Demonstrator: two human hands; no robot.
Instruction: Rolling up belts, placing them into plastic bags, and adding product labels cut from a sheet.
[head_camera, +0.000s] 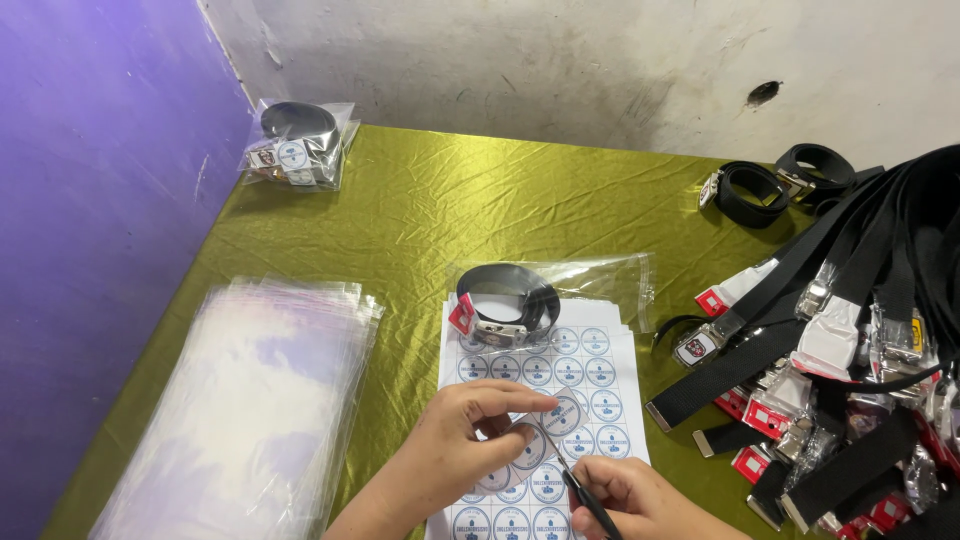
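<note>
At the lower middle of the frame, the left hand (462, 440) pinches a round sticker (563, 412) between thumb and fingers, lifting its edge off the sticker sheet (590, 375), which lies flat on the desk (420, 220) under its olive-green cloth. The right hand (625, 497), at the bottom edge just right of the left, is closed around a thin dark tool (585, 495) whose tip points up toward the lifted sticker; what kind of tool it is cannot be told. The sheet carries rows of round white-and-blue stickers.

Just above the hands, on the top end of the sheet, rests a clear bag (560, 285) holding a coiled black belt (505, 300) with a metal buckle and a red tag. At the lower left lies a stack of empty clear bags (250, 400). In the upper left corner of the desk, near the purple wall, sits another bagged belt (297, 142) already bearing a round sticker. The right side of the frame is filled with a heap of loose black belts (840, 330) with metal buckles and red-and-white tags, and two more coiled belts (785, 180) lie at the upper right.
</note>
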